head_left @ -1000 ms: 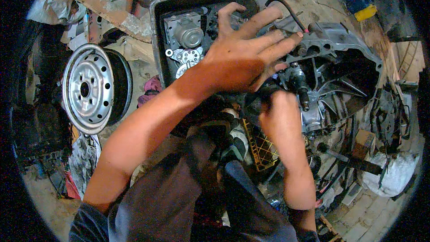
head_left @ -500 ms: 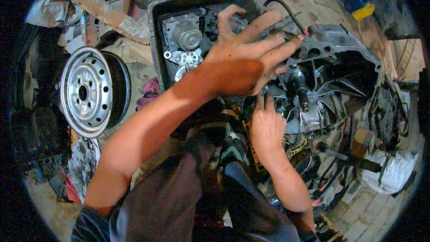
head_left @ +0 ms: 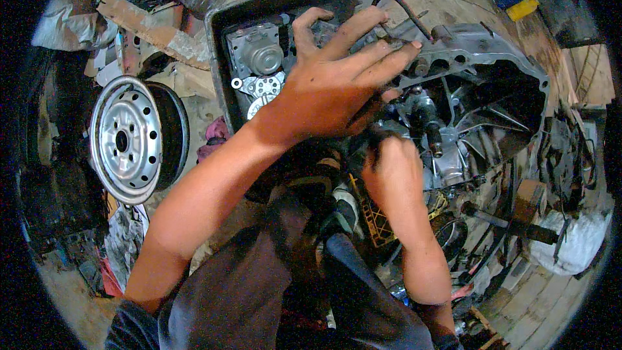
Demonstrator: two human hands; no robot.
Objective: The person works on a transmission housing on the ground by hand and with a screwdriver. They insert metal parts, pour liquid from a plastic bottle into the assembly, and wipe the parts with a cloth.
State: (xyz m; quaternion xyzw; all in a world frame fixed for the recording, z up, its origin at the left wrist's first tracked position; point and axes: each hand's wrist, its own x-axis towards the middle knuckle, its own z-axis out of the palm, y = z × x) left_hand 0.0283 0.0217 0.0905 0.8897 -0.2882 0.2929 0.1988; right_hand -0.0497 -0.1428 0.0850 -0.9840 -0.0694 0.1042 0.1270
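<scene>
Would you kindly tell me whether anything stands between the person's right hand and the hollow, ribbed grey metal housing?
Nothing visible does: the bare right hand is at the left side of the grey metal housing, though any contact is hidden. The spread, bare left hand shows just above it.

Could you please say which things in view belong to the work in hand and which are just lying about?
Apparently in the work:
Grey ribbed metal housing, left hand spread at its edge, right hand close by
Dark metal shaft inside it

Apparently lying about:
Silver round steel wheel
Yellow plastic crate
Crumpled white sack
</scene>
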